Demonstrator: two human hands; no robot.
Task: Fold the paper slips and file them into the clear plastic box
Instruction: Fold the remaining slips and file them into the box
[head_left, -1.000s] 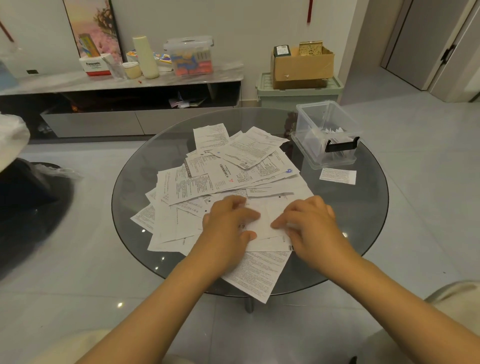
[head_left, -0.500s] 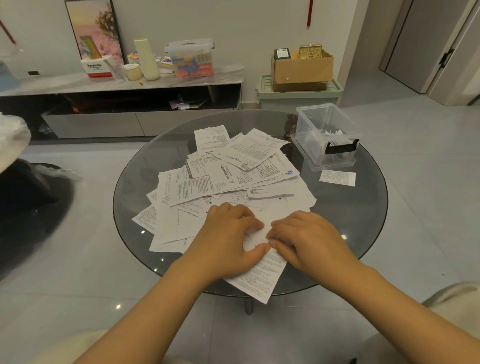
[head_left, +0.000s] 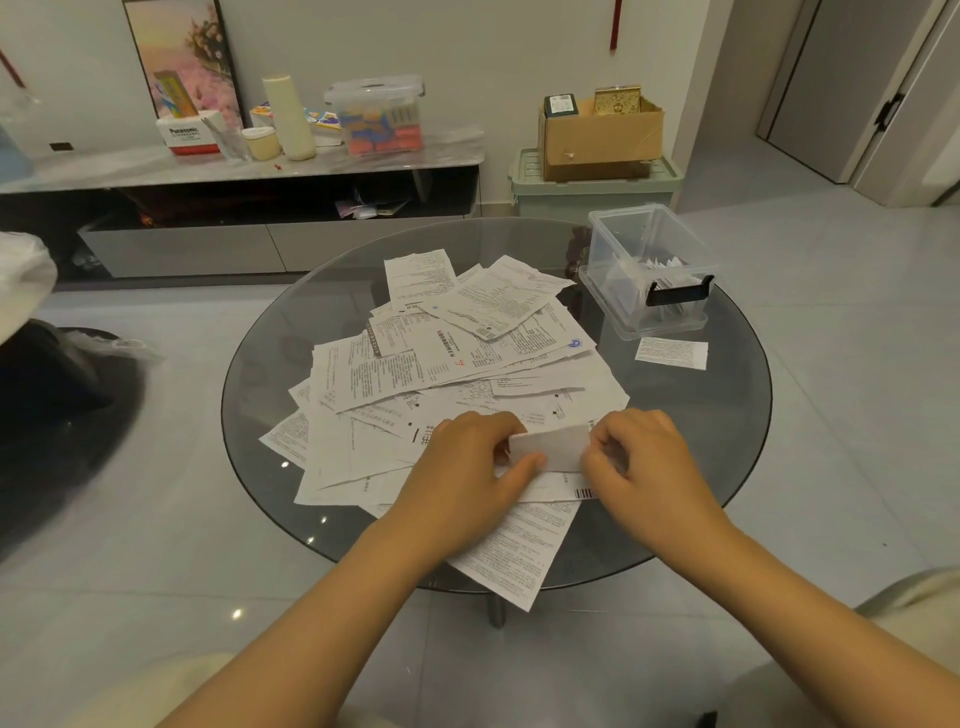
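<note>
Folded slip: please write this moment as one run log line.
folded slip | held by left hand, right hand | over paper pile | clear plastic box open

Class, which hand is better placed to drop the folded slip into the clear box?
Right hand. It already pinches the slip, and the box stands on its side of the table, so the left hand would probably have to cross over.

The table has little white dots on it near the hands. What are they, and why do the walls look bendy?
In the head view, the dots on the glass table are glare, most likely lamp reflections; more shine on the floor tiles. The wide-angle lens curves straight lines near the edges, like the door frame. The folded slip between the hands looks slightly soft.
</note>
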